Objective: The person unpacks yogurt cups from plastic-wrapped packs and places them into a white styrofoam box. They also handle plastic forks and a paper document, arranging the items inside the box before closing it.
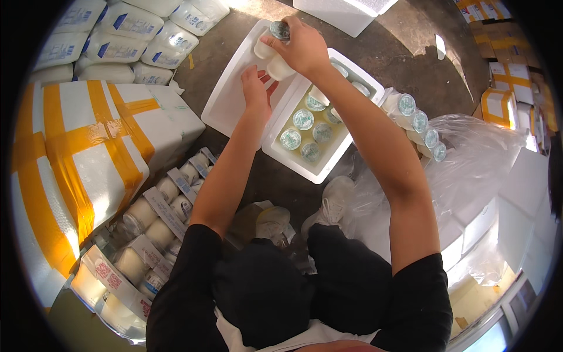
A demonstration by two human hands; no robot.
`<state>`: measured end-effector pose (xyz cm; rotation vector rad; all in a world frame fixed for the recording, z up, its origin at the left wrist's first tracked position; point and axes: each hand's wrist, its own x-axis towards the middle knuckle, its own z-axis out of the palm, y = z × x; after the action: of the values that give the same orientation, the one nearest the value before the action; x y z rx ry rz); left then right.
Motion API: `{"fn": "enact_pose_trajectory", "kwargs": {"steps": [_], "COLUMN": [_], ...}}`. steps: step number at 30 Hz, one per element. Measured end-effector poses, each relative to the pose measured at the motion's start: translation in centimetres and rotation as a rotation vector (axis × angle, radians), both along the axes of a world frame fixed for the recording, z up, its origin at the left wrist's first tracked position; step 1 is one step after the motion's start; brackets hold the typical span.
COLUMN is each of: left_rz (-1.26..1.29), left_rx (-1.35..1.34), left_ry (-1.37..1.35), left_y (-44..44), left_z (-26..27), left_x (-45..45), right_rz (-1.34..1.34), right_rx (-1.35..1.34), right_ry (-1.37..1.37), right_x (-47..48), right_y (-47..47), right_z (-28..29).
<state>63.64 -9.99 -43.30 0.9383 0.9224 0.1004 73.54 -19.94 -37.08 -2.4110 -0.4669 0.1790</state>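
Observation:
My right hand grips small jars of white contents from above, and one printed round lid shows by its fingers. They are over a white foam lid lying on the floor; whether they touch it I cannot tell. Just below the jars is my left hand, fingers apart and seemingly holding nothing. Beside the lid stands an uncovered white foam box with several similar jars upright and a few tilted inside. My right forearm hides part of this box.
At right, a row of lidded jars lies beside clear plastic wrap. Taped foam boxes and stacked white jugs stand at left. Packs of jars in cardboard sleeves line my left side. Another foam container is ahead.

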Motion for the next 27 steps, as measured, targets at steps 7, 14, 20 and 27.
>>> {"fn": "enact_pose_trajectory", "kwargs": {"steps": [7, 14, 20, 27], "left_rz": [-0.150, 0.020, -0.166, -0.372], "left_rx": [0.019, -0.079, 0.090, -0.203], "left_ry": [-0.202, -0.373, -0.093, -0.064], "left_y": [0.0, 0.4, 0.0, 3.5], "left_z": [-5.0, -3.4, -3.5, -8.8], "left_x": [2.3, 3.6, 3.8, 5.0], "right_rz": [0.135, -0.047, -0.482, -0.623], "right_rx": [0.112, 0.228, -0.013, -0.433], "right_ry": [-0.457, -0.512, -0.503, -0.411], "right_x": [-3.3, -8.2, -16.8, -19.8], "right_y": [-3.6, -15.1, -21.6, -24.9], "right_z": [-0.6, -0.2, -2.1, -2.9]}}
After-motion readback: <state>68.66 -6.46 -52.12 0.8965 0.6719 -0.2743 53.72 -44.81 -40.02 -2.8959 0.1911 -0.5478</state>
